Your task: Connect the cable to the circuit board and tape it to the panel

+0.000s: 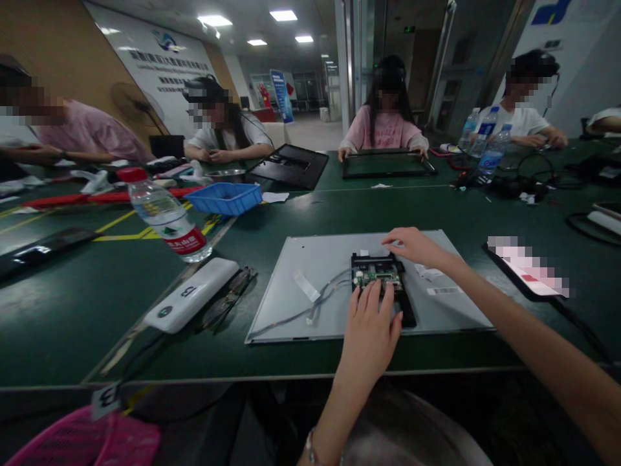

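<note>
A grey flat display panel (276,298) lies back side up on the table. On it sits a black plastic bracket (410,310) carrying a green circuit board (376,277), with grey cables (291,317) running left across the panel. My left hand (371,327) rests over the board and the bracket's near part, fingers spread and fingertips touching the board. Just past the bracket's far right corner is my right hand (417,247), its fingers bent but apart, with nothing visible in them. Part of the bracket is hidden under my left hand.
To the left are a white power bank (191,294), glasses (228,301), a water bottle (167,217) and a blue tray (226,197). A phone (526,268) with a cable lies right. Across the table a person holds a black frame (388,173); other people sit nearby.
</note>
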The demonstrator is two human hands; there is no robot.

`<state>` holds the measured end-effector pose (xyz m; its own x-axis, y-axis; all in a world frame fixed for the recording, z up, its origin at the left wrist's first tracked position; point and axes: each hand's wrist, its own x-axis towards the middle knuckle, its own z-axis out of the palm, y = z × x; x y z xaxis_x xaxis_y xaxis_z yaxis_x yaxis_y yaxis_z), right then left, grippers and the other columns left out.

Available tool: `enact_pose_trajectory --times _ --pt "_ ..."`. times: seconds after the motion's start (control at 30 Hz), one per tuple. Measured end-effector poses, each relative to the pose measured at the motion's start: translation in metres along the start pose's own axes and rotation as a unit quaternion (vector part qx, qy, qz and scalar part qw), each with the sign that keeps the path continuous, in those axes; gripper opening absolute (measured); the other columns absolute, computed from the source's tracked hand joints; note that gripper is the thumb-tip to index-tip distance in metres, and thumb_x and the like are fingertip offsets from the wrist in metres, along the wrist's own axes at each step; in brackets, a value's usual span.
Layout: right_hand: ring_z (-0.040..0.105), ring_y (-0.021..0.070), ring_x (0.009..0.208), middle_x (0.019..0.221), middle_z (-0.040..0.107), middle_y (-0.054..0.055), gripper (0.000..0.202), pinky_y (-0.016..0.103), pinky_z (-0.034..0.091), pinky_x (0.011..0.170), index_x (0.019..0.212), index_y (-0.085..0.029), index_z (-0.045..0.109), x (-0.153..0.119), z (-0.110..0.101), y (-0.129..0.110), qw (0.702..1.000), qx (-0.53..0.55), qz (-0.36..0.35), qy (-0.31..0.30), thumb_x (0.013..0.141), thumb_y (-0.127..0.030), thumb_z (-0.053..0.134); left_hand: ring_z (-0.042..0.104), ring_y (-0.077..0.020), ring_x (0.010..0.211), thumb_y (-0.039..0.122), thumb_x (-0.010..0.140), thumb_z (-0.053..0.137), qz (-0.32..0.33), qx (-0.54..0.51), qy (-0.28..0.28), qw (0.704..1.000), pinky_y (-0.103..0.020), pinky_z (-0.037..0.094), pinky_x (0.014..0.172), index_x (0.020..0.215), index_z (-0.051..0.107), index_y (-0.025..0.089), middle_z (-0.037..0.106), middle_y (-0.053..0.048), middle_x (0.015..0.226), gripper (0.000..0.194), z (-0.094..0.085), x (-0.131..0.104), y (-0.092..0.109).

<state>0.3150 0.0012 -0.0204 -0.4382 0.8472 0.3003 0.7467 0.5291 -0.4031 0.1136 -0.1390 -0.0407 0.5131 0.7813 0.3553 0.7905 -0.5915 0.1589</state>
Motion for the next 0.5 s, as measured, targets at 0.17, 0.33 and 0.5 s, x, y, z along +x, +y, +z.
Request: enact_pose_trajectory --times 0.17,0.33,0.5 --pt "0.065 0.0159 0.094 0.108 0.07 0.006 0.027 0.024 0.049 0.083 0.103 -0.017 0.07 0.028 0.011 -0.027 0.996 0.064 0.04 -0.055 0.082 -0.011 0.054 0.037 -0.0244 0.133 0.031 0.096 0.04 0.001 0.008 -0.001 1.0 -0.047 0.024 0.114 0.141 0.036 0.019 0.044 -0.01 0.14 0.047 -0.001 -0.001 0.0" --pt "0.066 0.0173 0.09 0.101 0.073 0.006 0.031 0.022 0.048 0.08 0.102 -0.016 0.071 0.054 0.019 -0.031 0.986 0.024 0.102 -0.127 0.073 -0.011 0.063 0.037 -0.0242 0.133 0.03 0.095 0.041 0.001 0.004 -0.003 1.0 -0.047 0.024 0.114 0.14 0.036 0.018 0.044 -0.01 0.14 0.047 -0.001 0.0 0.001" --pt "0.067 0.0169 0.081 0.087 0.074 0.004 0.024 0.021 0.049 0.071 0.091 -0.017 0.074 0.06 0.028 -0.024 0.985 0.024 0.124 -0.118 0.07 -0.01 0.064 0.038 -0.0238 0.132 0.031 0.095 0.042 0.005 0.013 0.002 1.0 -0.047 0.026 0.113 0.14 0.036 0.018 0.046 -0.01 0.138 0.047 0.0 0.0 0.0"
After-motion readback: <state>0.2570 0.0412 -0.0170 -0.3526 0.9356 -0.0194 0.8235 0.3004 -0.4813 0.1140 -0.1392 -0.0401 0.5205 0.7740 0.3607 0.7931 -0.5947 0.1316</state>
